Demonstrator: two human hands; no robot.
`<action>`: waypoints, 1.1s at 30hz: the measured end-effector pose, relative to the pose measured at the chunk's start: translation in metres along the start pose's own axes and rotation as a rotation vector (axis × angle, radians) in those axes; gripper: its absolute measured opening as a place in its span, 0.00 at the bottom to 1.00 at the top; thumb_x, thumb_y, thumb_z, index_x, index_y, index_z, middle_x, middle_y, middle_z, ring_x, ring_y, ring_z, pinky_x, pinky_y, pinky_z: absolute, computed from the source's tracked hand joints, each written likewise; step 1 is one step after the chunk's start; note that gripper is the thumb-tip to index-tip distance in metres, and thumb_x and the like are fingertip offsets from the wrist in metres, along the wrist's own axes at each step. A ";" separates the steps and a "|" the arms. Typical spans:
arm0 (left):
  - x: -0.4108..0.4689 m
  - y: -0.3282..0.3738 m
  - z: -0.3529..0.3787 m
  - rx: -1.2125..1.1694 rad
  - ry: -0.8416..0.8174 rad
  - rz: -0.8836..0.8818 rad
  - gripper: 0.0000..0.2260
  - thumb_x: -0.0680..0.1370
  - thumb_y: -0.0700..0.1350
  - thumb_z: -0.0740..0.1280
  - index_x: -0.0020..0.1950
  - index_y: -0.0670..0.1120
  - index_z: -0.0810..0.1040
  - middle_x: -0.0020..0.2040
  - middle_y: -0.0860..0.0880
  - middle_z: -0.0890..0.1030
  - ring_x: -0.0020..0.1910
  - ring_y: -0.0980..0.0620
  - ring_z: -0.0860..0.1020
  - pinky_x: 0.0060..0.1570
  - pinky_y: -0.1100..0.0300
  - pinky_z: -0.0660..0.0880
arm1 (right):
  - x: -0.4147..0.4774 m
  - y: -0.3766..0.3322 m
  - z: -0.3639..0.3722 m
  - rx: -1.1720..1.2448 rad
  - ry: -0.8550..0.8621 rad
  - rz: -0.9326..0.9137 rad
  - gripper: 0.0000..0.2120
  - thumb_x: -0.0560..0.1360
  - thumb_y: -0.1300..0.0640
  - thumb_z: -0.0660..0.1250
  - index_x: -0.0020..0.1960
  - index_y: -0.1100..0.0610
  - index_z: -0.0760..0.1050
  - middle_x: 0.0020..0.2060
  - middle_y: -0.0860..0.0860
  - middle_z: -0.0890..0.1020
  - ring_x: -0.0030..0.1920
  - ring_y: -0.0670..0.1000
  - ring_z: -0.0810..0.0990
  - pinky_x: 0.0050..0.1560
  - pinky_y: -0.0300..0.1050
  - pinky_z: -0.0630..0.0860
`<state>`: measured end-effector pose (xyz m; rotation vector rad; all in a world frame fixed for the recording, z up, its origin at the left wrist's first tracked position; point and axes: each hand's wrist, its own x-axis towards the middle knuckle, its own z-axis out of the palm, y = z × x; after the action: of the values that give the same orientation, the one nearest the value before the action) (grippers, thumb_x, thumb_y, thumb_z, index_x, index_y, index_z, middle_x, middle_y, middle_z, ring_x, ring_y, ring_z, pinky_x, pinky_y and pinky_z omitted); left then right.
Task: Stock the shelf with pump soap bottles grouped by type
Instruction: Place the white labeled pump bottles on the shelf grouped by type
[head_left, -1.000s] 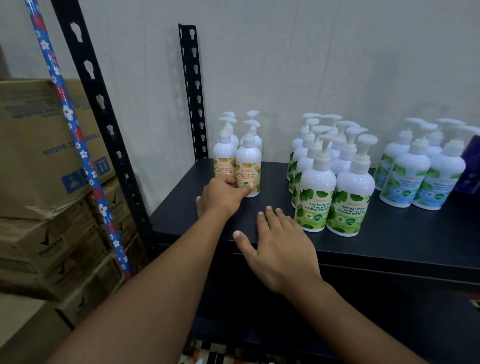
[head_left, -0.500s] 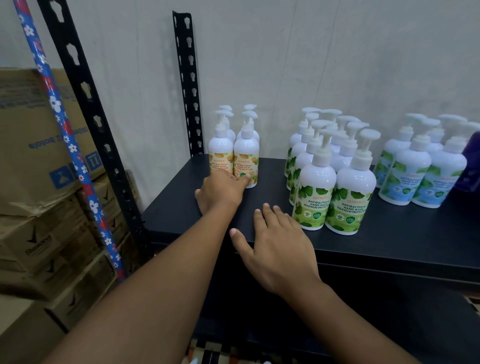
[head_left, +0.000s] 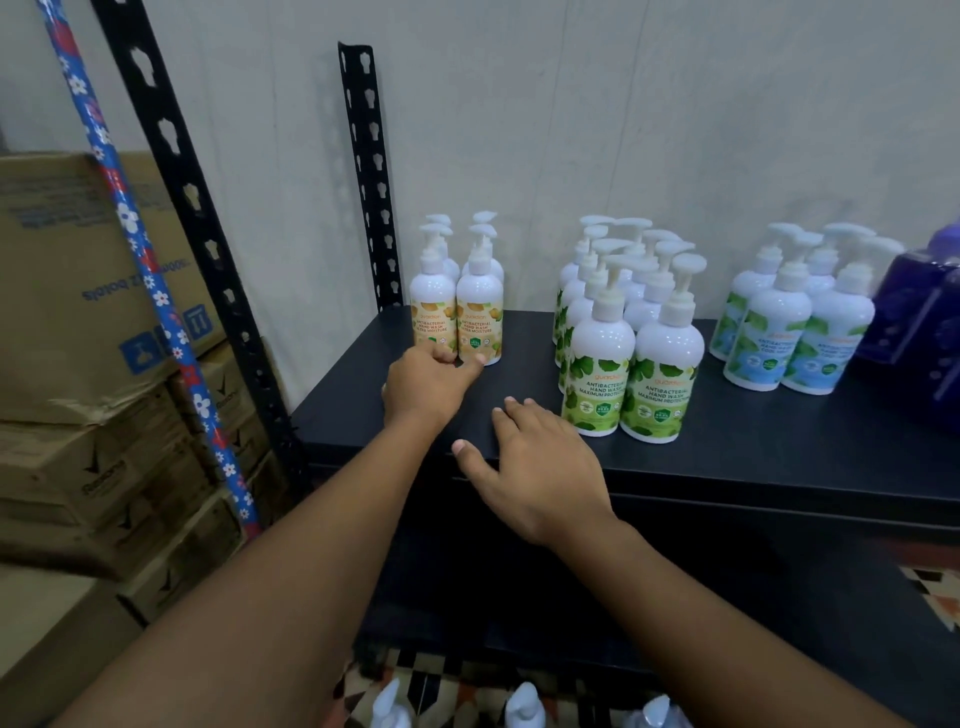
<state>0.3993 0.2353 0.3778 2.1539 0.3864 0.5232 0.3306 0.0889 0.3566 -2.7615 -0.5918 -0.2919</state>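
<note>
Lining a pale wall (head_left: 675, 130), the black shelf (head_left: 779, 457) bears straight right fingers (head_left: 524, 415) and curled left fingers (head_left: 441, 357).

The right edge crops the purple pack (head_left: 927, 312); the bottom edge, pump tops (head_left: 525, 702).

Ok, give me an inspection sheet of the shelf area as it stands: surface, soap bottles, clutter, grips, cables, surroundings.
Surface: black shelf, level, with the bottles standing on it.
Job's things: orange-label bottles, four upright at back left; green-label bottles, a tight cluster in the middle; blue-label bottles, a group to the right; each type stands apart from the others.
Clutter: purple pack at the shelf's right edge, blurred.
Grips: left grip touches the bases of the front orange-label bottles, fingertips hidden; right grip rests flat on the shelf's front, holding nothing.
Cables: nothing seen.
Surroundings: cardboard boxes stacked at left; flower-patterned pole beside the black upright; more pump tops below the shelf.
</note>
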 end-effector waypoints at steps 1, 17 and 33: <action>-0.011 -0.001 -0.008 -0.019 -0.015 0.008 0.13 0.74 0.59 0.73 0.48 0.51 0.79 0.49 0.53 0.84 0.52 0.51 0.81 0.55 0.55 0.76 | -0.004 0.002 -0.003 0.025 0.011 -0.018 0.34 0.81 0.34 0.51 0.76 0.56 0.68 0.77 0.53 0.67 0.78 0.53 0.61 0.77 0.48 0.56; -0.259 -0.088 -0.077 -0.036 -0.139 -0.115 0.05 0.81 0.49 0.69 0.54 0.50 0.79 0.48 0.53 0.81 0.49 0.54 0.80 0.47 0.58 0.75 | -0.186 0.034 0.015 0.602 -0.096 0.011 0.06 0.80 0.47 0.66 0.52 0.47 0.81 0.47 0.42 0.79 0.49 0.41 0.78 0.50 0.41 0.75; -0.315 -0.269 0.035 -0.059 -0.275 -0.647 0.13 0.75 0.51 0.75 0.45 0.53 0.71 0.46 0.46 0.83 0.48 0.43 0.83 0.51 0.50 0.79 | -0.232 0.078 0.204 0.554 -0.472 0.493 0.12 0.77 0.42 0.68 0.52 0.50 0.79 0.46 0.47 0.82 0.47 0.48 0.80 0.45 0.42 0.70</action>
<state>0.1216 0.2261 0.0695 1.8664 0.8519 -0.1240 0.1832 0.0037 0.0873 -2.3128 -0.0478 0.5618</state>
